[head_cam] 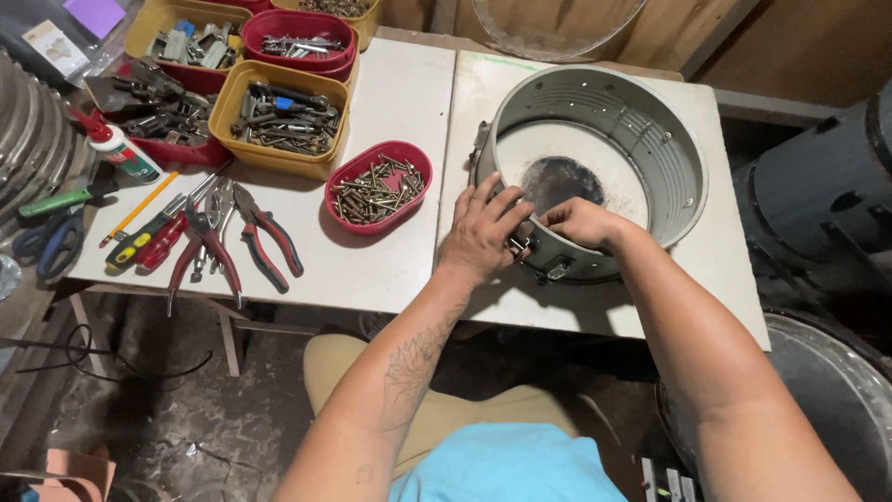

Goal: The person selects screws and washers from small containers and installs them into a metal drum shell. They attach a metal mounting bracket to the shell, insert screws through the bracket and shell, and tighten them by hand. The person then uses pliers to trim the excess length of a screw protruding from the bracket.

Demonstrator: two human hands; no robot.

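Nearest us, both our hands meet at the near rim of the shell [595, 158], a grey metal drum shell lying open side up on the white tabletop [400, 251]. Left hand [485, 232] rests on the rim's outer wall, fingers spread over a small metal lug [518, 245] at the edge; grip looks loosely closed on it w/ the fingertips, but we can't tell how tight. Right hand [581, 223] sits just right of the left, fingers curled in a pinch at the same lug; what's between them is hidden. A 2nd lug [557, 270] hangs on the shell wall just below the right hand.

Left of the shell, near it: red oval tub [379, 186] full of screws. Further left, well apart from the shell: red-handled pliers [269, 244] and more pliers [206, 251], a screwdriver [139, 242], a pencil [139, 208], green-handled scissors [51, 218].

Beyond those, far left of the shell: yellow tray [279, 116] of bolts and tools, a glue bottle [116, 149], then red tray [297, 42] and another yellow tray [190, 37] w/ hardware at the back.
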